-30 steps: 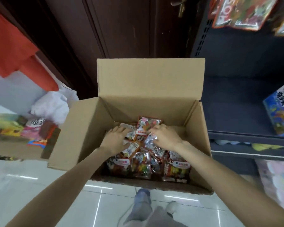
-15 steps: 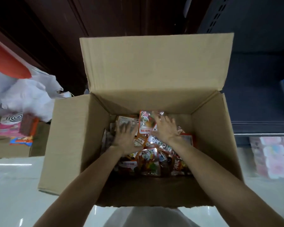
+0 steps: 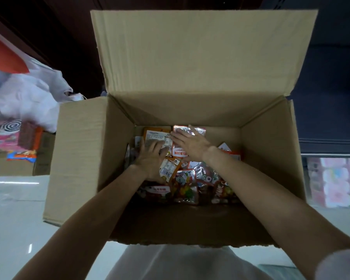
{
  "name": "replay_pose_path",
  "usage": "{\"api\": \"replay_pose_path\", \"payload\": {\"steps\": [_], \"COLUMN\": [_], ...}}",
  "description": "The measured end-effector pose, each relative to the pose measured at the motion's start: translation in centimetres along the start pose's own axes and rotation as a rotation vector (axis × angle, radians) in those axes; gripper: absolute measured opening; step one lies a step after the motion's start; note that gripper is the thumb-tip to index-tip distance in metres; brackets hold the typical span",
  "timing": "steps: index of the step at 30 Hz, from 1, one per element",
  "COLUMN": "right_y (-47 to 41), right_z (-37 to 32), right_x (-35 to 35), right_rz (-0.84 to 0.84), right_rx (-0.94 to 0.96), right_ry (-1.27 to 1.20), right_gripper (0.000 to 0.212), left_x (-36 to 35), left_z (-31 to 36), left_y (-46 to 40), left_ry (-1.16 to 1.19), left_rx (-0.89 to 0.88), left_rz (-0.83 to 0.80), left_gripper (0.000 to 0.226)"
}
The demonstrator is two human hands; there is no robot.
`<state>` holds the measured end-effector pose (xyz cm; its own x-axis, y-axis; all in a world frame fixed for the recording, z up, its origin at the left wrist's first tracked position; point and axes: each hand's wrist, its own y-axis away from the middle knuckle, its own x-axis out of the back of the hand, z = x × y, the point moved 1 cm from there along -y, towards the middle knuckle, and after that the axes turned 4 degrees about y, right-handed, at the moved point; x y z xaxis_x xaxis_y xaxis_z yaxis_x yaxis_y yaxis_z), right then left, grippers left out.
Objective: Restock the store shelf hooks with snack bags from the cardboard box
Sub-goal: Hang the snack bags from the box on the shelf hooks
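The snack bags point(image 3: 187, 178) lie in a loose heap on the floor of the open box point(image 3: 79, 158), crowded toward its far wall and middle; the strip of box floor nearest you is in shadow. Most of the bags are orange, red and silver, overlapping at all angles.

Your left hand point(image 3: 152, 160) lies palm down on the left part of the heap, fingers spread and pointing to the far wall. Its fingertips rest on an orange bag point(image 3: 156, 134) that shows its printed back label. It presses flat rather than pinching anything you can see.

Your right hand point(image 3: 191, 144) lies just beside it, also palm down with fingers fanned out, angled toward the far left. It covers a silver-topped bag point(image 3: 198, 130) against the far wall, with a red-and-white label showing under the heel of the palm. Whether the thumb is hooked under a bag edge cannot be told. The two hands nearly touch at the fingers.

Both your forearms are bare and reach down into the box from the near corners, converging over the heap.

The box's far flap stands upright and the left flap leans outward. The box sits on a pale glossy floor point(image 3: 12, 219). To the left lie a white plastic bag point(image 3: 28, 98) and a low carton holding coloured packs. To the right is a dark shelf point(image 3: 329, 146) with pink packs below it.
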<state>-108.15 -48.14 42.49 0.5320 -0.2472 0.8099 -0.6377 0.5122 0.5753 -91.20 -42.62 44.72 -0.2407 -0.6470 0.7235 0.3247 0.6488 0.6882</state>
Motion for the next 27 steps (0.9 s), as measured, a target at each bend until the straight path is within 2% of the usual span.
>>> {"api": "replay_pose_path", "payload": {"steps": [4, 7, 10, 13, 17, 18, 22, 25, 27], "right_y": [0.6, 1.2, 1.3, 1.1, 1.8, 1.9, 1.9, 1.7, 1.7], "right_z": [-0.4, 0.0, 0.6, 0.8, 0.8, 0.7, 0.5, 0.6, 0.5], "right_x": [-0.8, -1.1, -1.2, -1.8, -2.5, -2.5, -1.9, -1.8, -1.8], "right_rz": [0.014, 0.035, 0.077, 0.084, 0.021, 0.022, 0.0, -0.012, 0.002], "right_rx": [-0.039, -0.126, -0.276, -0.373, -0.465, -0.47, -0.471, -0.491, -0.512], "right_ry": [-0.101, -0.357, -0.543, -0.488, -0.589, -0.619, -0.722, -0.704, -0.683], "right_gripper": [0.086, 0.074, 0.076, 0.085, 0.085, 0.084, 0.094, 0.101, 0.102], "left_x": [-0.5, -0.5, -0.5, -0.4, 0.6, 1.2, 3.6, 3.6, 3.2], "left_z": [0.2, 0.4, 0.6, 0.8, -0.4, -0.8, -1.5, -0.9, -0.4], "left_y": [-0.4, -0.9, -1.2, -1.0, -1.1, -1.6, -3.8, -4.7, -4.5], "left_ry": [-0.124, -0.162, -0.188, -0.195, -0.019, 0.018, -0.008, -0.043, -0.088], "left_rx": [0.03, 0.023, -0.002, -0.087, -0.097, -0.062, 0.031, 0.006, 0.015], "left_rz": [0.012, 0.102, 0.134, 0.151, 0.234, 0.216, 0.054, -0.079, -0.105], "left_gripper": [0.123, 0.122, 0.117, 0.091, 0.049, 0.051, 0.11, 0.127, 0.133]}}
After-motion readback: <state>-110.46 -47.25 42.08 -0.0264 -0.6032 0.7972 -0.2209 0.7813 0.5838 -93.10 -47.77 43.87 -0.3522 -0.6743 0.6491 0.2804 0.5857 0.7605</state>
